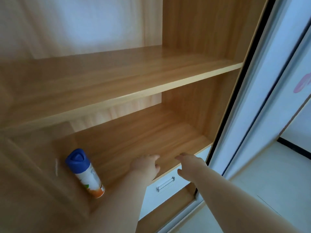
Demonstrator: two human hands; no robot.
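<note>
Both of your bare arms stretch forward and down into the open wooden wardrobe, side by side and a little apart. Your left hand point(148, 165) lies palm-down over the front edge of the lower light-brown wooden shelf point(143, 137), its fingers loosely bent and its thumb hanging past the edge; it grasps nothing, and the blur hides whether it presses on the board. Your right hand point(188, 163) hovers just beside it over the same front edge, nearer the shelf's right end, fingers relaxed and spread with the thumb dropped below, and it too is empty. That lower shelf sits directly under your hands, below the upper light-brown wooden shelf point(117, 76), which makes two shelves. One white-and-orange spray can with a blue cap point(87, 174) stands on the lower shelf to the left of your left forearm, near it but apart. One white drawer front point(154, 197) sits under the shelf edge, carrying one silver metal bar handle point(165, 183). A pale sliding door frame point(244, 115) runs along the right.
</note>
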